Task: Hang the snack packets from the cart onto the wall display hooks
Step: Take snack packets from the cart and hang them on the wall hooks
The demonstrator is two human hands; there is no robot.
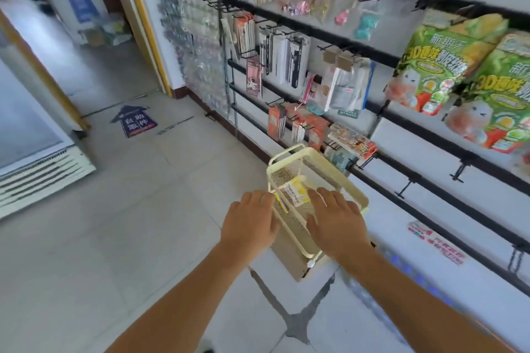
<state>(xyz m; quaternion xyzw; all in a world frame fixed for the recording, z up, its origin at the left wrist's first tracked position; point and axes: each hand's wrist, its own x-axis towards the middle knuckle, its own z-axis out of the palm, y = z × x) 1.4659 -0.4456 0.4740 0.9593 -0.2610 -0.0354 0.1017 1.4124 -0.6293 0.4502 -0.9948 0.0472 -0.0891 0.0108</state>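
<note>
Wall display [401, 112] spans twelve to three o'clock, its black hooks [407, 189] carrying green snack bags [438, 63] at two o'clock. Cream mesh cart [289, 159] stands centre frame on the tiled floor, with one yellow snack packet [295, 190] lying in its top basket. Left hand [249, 225] and right hand [337, 223] hover over the cart's near end, fingers extended and relaxed, gripping nothing.
</note>
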